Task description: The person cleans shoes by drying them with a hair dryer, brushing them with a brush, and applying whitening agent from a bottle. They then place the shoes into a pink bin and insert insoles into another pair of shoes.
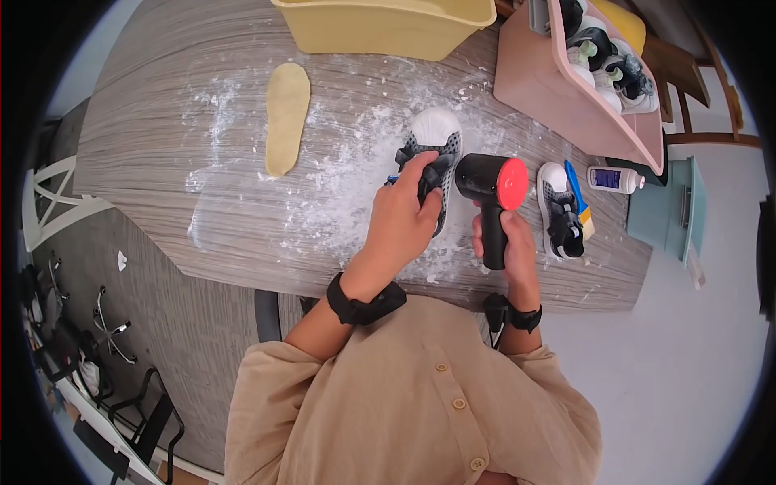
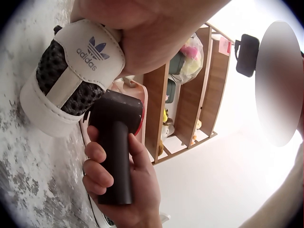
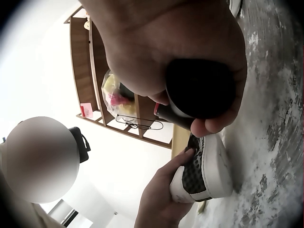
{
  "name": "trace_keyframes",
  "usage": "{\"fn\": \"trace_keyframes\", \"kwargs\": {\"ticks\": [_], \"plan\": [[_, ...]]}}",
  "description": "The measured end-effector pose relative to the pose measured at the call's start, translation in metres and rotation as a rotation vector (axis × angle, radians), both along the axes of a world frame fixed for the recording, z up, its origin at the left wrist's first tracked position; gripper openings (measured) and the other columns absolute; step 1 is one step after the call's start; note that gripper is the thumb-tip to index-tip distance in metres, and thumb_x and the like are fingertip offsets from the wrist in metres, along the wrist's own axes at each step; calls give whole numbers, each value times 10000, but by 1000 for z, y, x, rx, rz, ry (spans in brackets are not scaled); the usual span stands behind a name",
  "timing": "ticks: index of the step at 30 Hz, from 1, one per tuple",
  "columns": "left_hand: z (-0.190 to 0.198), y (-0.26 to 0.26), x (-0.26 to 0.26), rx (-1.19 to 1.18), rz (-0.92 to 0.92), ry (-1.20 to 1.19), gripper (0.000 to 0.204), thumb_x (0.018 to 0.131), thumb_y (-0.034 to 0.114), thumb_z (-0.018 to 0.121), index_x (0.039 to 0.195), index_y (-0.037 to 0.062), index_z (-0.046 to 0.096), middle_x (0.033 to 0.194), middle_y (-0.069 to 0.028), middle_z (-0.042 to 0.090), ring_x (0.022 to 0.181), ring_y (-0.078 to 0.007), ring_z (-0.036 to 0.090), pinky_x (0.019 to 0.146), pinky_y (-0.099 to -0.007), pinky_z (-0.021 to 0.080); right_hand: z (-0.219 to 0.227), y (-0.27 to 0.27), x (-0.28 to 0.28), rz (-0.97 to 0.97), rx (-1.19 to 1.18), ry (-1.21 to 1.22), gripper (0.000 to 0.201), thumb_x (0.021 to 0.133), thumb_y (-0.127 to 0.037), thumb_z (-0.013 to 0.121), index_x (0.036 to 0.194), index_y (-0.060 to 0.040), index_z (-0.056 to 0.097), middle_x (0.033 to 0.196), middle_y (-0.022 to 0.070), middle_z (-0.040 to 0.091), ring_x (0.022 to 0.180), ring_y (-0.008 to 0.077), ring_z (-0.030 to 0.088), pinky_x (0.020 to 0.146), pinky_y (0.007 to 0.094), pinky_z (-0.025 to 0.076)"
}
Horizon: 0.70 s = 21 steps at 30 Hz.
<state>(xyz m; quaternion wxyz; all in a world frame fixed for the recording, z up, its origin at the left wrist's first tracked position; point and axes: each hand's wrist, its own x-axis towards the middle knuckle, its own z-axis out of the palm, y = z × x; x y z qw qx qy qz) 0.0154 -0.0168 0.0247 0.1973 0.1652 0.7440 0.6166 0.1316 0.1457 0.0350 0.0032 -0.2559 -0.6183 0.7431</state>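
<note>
A black-and-white child's sneaker (image 1: 436, 133) with a white toe cap and dark mesh sides rests on the powdery table, toe pointing away. My left hand (image 1: 400, 218) holds it from behind, fingers over the strap and thumb near the ankle opening. The sneaker's heel (image 2: 90, 54), with an adidas mark, shows in the left wrist view. My right hand (image 1: 517, 246) grips the upright handle of a black hair-dryer-shaped tool (image 1: 481, 174) with a red round end. The tool's barrel points left toward the sneaker's side, close beside it.
The second sneaker (image 1: 556, 214) lies on the right beside a blue-handled brush (image 1: 575, 190) and a white bottle (image 1: 614, 179). A tan insole (image 1: 288, 117) lies left. Behind stand a yellow bin (image 1: 384, 32) and a pink bin (image 1: 558, 97) of shoes; white powder coats the table (image 1: 145, 162).
</note>
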Motion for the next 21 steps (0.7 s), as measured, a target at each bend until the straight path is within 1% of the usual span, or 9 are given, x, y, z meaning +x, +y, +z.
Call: {"fn": "trace_keyframes", "kwargs": {"ticks": [4,7,10,16,19,21], "plan": [[-1,0,0,-2,11,22,409,840,57,594,1244,52,535,646,-128,611,496,-134,548,501,-288,424,-1,-2,1,-13,-28,10,506,968,-347,401,1177,103,499,781,119,567,542,173,536,496,275,426],[1,0,0,-16,5,-8,410,840,57,593,1246,53,533,647,-129,611,497,-133,546,501,-291,424,-2,-1,3,7,-28,16,507,969,-350,402,1175,103,500,778,120,565,539,174,532,494,277,424],[0,1,1,-8,12,27,412,840,59,592,1248,55,531,648,-131,611,495,-140,547,501,-294,424,-2,-1,6,36,-23,9,507,969,-350,405,1174,104,499,784,122,564,540,177,530,492,280,423],[0,2,1,-17,16,35,414,838,62,592,1248,62,531,652,-137,610,504,-160,556,510,-304,427,-4,-3,11,36,-21,6,496,971,-347,408,1174,98,495,787,122,561,546,181,532,499,279,423],[2,1,1,-34,10,10,416,837,64,593,1248,65,532,657,-142,613,506,-166,556,513,-308,428,0,-6,11,45,-10,3,439,986,-344,398,1127,56,511,773,89,572,554,145,539,521,263,435],[0,2,1,-28,15,21,416,836,65,594,1248,65,532,658,-145,614,505,-168,556,514,-308,429,-2,-5,13,48,-8,4,428,986,-331,394,1127,56,510,782,89,573,557,144,539,523,262,435]]}}
